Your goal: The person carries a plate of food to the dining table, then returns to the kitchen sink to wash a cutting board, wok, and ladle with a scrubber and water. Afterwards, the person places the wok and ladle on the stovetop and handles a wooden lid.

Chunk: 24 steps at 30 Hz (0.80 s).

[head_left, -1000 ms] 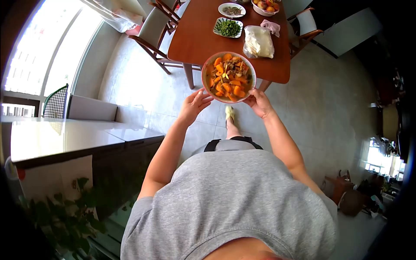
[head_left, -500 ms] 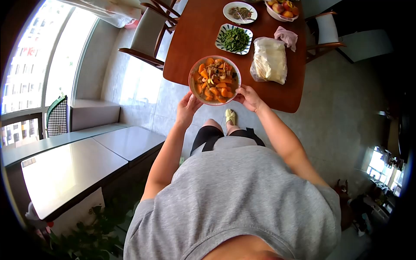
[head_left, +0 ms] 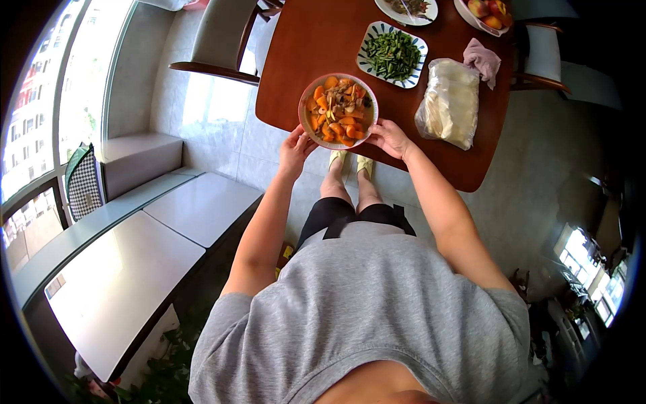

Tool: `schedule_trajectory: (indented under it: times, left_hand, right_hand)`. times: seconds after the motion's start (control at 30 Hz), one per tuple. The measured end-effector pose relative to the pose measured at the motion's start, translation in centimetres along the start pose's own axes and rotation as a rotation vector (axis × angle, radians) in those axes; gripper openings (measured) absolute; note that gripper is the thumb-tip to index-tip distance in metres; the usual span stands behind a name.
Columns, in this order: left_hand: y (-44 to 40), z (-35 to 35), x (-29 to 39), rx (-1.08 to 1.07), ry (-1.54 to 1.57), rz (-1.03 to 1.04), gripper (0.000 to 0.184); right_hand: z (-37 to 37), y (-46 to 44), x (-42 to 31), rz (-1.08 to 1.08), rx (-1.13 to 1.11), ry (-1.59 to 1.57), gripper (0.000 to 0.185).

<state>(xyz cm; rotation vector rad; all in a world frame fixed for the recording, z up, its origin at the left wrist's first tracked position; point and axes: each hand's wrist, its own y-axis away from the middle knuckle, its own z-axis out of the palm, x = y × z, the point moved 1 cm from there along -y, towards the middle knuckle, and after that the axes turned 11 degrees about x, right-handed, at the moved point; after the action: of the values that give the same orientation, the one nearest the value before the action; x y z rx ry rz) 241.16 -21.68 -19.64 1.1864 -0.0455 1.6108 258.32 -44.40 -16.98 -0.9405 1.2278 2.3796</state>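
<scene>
orange chunks (head_left: 335,129) crowd the bowl (head_left: 302,112), fingers of left hand (head_left: 295,151) and right hand (head_left: 392,139) clasping its near sides; one dips, and sauce could slop onto the table (head_left: 303,40)!

2 bare arms (head_left: 451,211) reach forward, left hand (head_left: 295,152) and right hand (head_left: 393,139) apart, turned inward, fingers (head_left: 381,128) curled in a grip.
</scene>
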Motion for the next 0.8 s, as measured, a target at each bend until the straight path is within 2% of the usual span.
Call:
schedule_trajectory:
  times: [0.3, 0.47, 0.53, 0.6, 0.63, 0.7, 0.73, 0.8]
  left_hand:
    - [-2.1, -1.5, -0.5, -0.012, 0.002, -0.018, 0.034]
    - [-3.4, -1.6, -0.6, -0.004, 0.023, 0.015, 0.033]
    - [-3.8, -1.8, -1.1, 0.002, -0.005, 0.006, 0.033]
    - [-4.3, -1.7, -1.3, 0.002, -0.028, 0.005, 0.033]
    - [-4.0, -1.6, -0.8, -0.005, -0.058, 0.025, 0.033]
    - [-3.7, -1.7, -0.2, -0.023, -0.091, 0.046, 0.033]
    - [-3.6, -1.9, 0.1, 0.000, -0.133, 0.045, 0.032]
    - [-4.0, -1.1, 0.0, 0.012, -0.187, 0.031, 0.032]
  right_hand:
    - [0.7, -2.5, -0.8, 0.075, 0.041, 0.142, 0.033]
    - [0.5, -4.0, -1.1, 0.111, 0.011, 0.399, 0.035]
    - [0.4, -3.9, -1.2, 0.112, 0.035, 0.411, 0.033]
    - [0.3, -3.5, -2.0, 0.124, 0.069, 0.598, 0.027]
    - [0.7, -2.9, -2.9, 0.125, 0.073, 0.595, 0.027]
    - [0.8, -2.0, -4.7, 0.115, 0.233, 0.884, 0.027]
    - [0.2, -1.9, -4.9, 0.100, 0.245, 0.882, 0.027]
    - [-3.0, -1.8, -5.5, -0.142, 0.605, 0.421, 0.030]
